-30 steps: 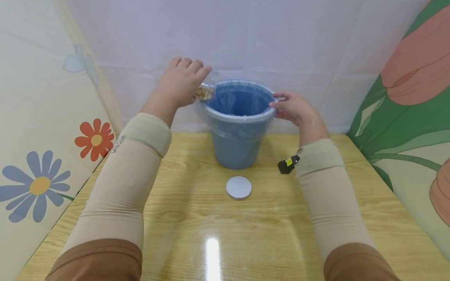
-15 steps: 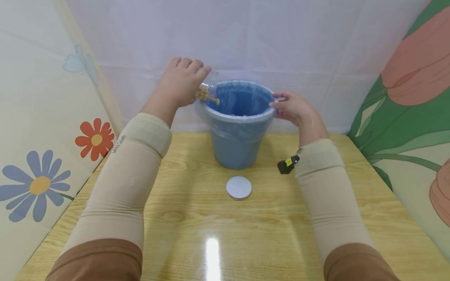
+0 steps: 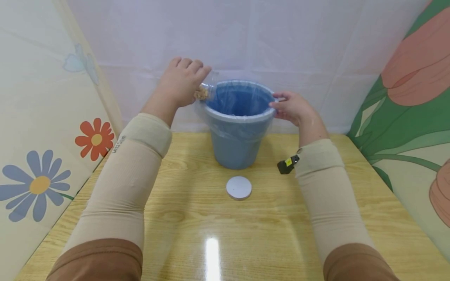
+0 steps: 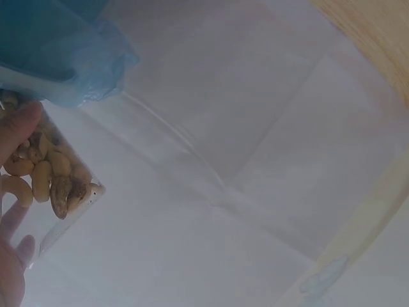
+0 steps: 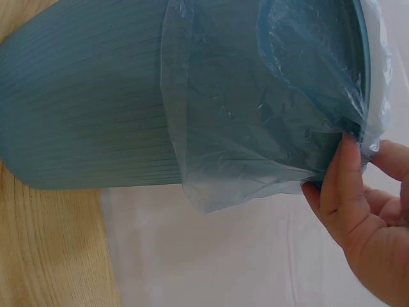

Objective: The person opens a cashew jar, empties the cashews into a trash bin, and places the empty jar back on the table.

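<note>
My left hand (image 3: 183, 80) grips a clear jar (image 3: 211, 84), tipped on its side with its mouth at the left rim of a blue trash bin (image 3: 235, 144). Inside the jar lie several cashews (image 4: 48, 163), bunched along its lower side in the left wrist view. A thin clear bag (image 5: 223, 121) lines the bin and folds down over its outside. On the opposite side, my right hand (image 3: 293, 107) pinches the bin's rim and the bag between thumb and fingers. The bin stands upright; its bottom inside is hidden.
A round white lid (image 3: 239, 187) lies flat on the wooden table (image 3: 190, 226) in front of the bin. Close behind the bin hangs a white cloth (image 3: 299, 47). Flower-patterned panels (image 3: 38, 183) flank the table on both sides.
Half a second ago a cashew was dropping from the jar's mouth into the bin; it is out of sight now. Both hands have stayed where they were.
</note>
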`<state>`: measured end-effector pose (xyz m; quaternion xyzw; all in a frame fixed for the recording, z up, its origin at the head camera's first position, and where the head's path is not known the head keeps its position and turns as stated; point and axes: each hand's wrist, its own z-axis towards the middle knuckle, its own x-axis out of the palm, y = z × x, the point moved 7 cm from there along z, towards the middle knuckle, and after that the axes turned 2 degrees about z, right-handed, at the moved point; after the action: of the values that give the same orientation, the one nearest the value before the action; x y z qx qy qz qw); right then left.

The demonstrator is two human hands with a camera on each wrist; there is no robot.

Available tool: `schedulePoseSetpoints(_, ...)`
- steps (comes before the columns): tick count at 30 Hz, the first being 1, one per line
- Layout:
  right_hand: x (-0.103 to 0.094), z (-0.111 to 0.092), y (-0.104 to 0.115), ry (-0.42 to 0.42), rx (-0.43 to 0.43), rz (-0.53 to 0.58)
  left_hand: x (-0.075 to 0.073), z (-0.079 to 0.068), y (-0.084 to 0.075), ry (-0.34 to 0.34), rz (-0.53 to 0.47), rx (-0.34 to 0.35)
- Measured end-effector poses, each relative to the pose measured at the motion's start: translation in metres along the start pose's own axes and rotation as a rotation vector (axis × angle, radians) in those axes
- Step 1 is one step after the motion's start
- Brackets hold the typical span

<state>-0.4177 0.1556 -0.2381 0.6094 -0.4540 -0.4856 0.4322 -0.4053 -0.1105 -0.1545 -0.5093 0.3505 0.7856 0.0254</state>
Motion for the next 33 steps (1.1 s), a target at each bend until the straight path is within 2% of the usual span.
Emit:
schedulePoseSetpoints(9, -0.0003, -0.0003, 0.0004, -0.007, 0.002, -0.013, -0.0038, 0.0014, -0.0033, -0.026, 0.023, 0.019)
schedulePoseSetpoints(15, -0.0006, 0.0001, 0.0, -0.01, 0.007, -0.012, -0.0038, 0.0024, -0.0054, -0.017, 0.026, 0.038)
schedulePoseSetpoints(22, -0.0005, 0.0008, -0.0001, -0.008, 0.009, -0.009, -0.0052, 0.0012, -0.0023, -0.024, 0.038, 0.016)
schedulePoseSetpoints(29, -0.0008, 0.0014, -0.0001, -0.01, 0.005, -0.014, -0.0037, -0.0002, -0.0001, 0.012, 0.025, 0.01)
schedulePoseSetpoints(33, -0.0012, 0.0017, -0.0006, -0.013, 0.005, -0.017, -0.0037, -0.0005, 0.0011, -0.004, 0.013, 0.011)
